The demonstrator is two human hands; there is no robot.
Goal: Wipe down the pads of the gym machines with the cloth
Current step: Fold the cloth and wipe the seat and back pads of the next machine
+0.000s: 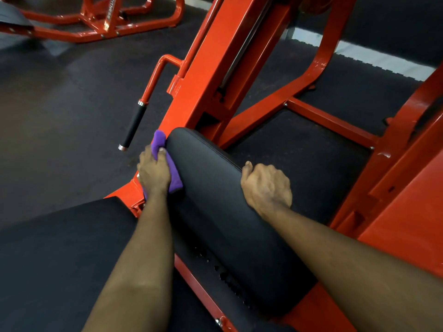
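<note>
— Where does the long pad [215, 200] sit?
— In the middle, running from near right to far left, carried on the machine frame [203, 80].
— And the cloth [167, 164]?
— Against the pad's left side, close to its far end, between the pad and the left grip [153, 173], which holds it there.
— The right grip [266, 188]?
— Across from the left one, fingers curled over the pad's right edge.
— What lies further left?
— A handle [135, 123] hangs from the frame just beyond the cloth, above the floor [60, 104]. A second pad [60, 248] lies near left, beside the long one. Another machine [107, 20] stands far back on the left.
</note>
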